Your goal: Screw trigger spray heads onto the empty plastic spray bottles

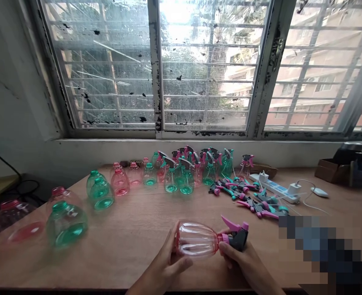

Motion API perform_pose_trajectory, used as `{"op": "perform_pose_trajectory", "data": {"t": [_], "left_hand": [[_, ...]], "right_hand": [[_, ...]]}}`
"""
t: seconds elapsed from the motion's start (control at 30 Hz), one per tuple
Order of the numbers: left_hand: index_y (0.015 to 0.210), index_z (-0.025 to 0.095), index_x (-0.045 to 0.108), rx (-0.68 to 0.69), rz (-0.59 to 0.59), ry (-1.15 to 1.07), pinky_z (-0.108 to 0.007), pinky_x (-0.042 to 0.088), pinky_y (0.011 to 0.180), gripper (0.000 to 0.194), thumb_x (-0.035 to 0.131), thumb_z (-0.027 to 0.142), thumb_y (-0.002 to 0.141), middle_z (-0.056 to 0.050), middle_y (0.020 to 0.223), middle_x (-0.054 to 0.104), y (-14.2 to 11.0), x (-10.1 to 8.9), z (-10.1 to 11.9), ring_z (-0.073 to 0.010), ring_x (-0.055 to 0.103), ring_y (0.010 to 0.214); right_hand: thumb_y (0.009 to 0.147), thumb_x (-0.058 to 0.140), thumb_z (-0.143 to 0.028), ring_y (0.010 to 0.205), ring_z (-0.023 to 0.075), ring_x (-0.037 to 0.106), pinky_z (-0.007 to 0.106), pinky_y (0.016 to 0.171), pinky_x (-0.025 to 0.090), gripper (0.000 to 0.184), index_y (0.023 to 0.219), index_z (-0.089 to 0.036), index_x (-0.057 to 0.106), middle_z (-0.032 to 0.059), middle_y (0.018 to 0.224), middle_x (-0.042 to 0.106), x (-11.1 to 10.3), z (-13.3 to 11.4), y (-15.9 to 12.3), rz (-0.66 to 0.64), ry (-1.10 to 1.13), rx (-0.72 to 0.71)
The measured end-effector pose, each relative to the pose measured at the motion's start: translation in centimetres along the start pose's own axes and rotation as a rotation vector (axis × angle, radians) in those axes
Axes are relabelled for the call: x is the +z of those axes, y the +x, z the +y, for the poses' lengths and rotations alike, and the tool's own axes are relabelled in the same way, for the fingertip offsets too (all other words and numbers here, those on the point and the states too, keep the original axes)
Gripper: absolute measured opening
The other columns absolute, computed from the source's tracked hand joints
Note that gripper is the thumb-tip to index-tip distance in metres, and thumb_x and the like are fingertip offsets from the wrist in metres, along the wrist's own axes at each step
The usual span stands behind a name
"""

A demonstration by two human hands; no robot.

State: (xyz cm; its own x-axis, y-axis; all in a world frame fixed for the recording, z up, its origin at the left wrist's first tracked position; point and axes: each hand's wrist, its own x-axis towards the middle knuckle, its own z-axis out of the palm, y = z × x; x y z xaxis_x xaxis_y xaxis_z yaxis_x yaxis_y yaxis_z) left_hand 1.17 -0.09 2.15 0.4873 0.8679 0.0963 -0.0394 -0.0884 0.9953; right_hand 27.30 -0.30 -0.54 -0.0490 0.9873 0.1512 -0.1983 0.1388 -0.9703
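Far left: on the wooden counter (122, 256), headless pink bottle bodies (13, 217) and green bottle bodies (66, 225) sit near the edge, with no sprayers fitted.

Left hand (165, 262): fingers (173, 241) clamped around the ribbed body of a clear pink spray bottle (196, 239), which is held on its side in the near middle, above the counter.

Right hand (239, 262): fingers (227, 250) clamped around the bottle's neck, just below its pink-and-black trigger head (238, 237).

Far middle: a crowded group of upright green and pink spray bottles (187, 178) stands beneath a barred window (208, 65).

Right: loose trigger heads (239, 196) lie piled beside a white power strip (274, 188). A cardboard box (330, 171) sits farther right. A pixelated patch (322, 250) hides the near right corner.

Risk: smooth plastic could slip from the hands, and a dropped bottle could roll off the counter. A loosely seated trigger head could also come away.
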Motion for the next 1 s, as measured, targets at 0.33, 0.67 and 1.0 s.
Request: {"op": "perform_pose_trajectory", "data": {"t": [0.33,0.67,1.0], "left_hand": [[0.163,0.028,0.013,-0.001,0.041,-0.001,-0.046,0.034,0.118,0.105,0.077,0.053,0.085,-0.012,0.142,0.058,0.1,0.0,-0.3,-0.0315,0.055,0.128],[0.163,0.030,0.010,0.098,0.019,0.049,-0.046,0.045,0.108,0.102,0.074,0.054,0.087,-0.012,0.125,0.064,0.7,-0.7,-2.5,-0.0252,0.066,0.102],[0.164,0.029,0.014,0.027,0.026,-0.035,-0.048,0.030,0.123,0.107,0.082,0.048,0.082,-0.012,0.151,0.054,-0.1,0.2,-0.2,-0.0346,0.045,0.143]], "right_hand": [[0.081,0.083,-0.050,0.049,0.0127,0.050,0.027,0.049,0.040,0.039,0.098,-0.018,0.067,-0.0023,0.065,0.066,0.1,-0.2,-0.1,0.032,0.045,0.018],[0.085,0.080,-0.048,0.049,0.0115,0.050,0.025,0.047,0.038,0.035,0.097,-0.018,0.067,-0.0016,0.064,0.065,-0.6,1.5,0.5,0.030,0.040,-0.012],[0.076,0.085,-0.055,0.045,0.0112,0.050,0.026,0.048,0.035,0.048,0.102,-0.019,0.067,-0.0042,0.063,0.063,-0.2,0.5,-0.1,0.012,0.024,0.017]]}}
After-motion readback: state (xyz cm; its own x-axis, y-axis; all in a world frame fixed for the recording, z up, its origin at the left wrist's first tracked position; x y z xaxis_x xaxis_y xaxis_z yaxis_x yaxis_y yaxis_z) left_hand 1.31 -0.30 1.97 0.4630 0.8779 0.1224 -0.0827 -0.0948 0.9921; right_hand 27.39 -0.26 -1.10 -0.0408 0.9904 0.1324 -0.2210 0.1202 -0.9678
